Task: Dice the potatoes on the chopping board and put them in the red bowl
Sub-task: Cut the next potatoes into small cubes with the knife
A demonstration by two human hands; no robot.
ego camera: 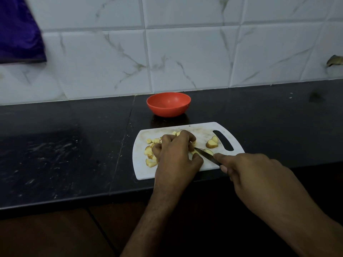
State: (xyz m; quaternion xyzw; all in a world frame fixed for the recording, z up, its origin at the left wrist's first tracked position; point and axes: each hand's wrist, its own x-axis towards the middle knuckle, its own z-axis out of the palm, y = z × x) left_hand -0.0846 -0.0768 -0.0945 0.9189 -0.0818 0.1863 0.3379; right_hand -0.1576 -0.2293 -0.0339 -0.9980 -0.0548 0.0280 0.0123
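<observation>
While left hand (175,154) fingers pin potato pieces (151,152), right hand (259,175) fingers clamp knife (207,155).

Counter (74,154): black polished stone, speckled, running the full width of the view with a seam showing. Wall (185,52): white marble-patterned tiles rising behind it, meeting its back edge. Purple cloth (18,30): hanging at upper left against the tiles. Floor (46,238): brown tiles showing below the front edge.
</observation>
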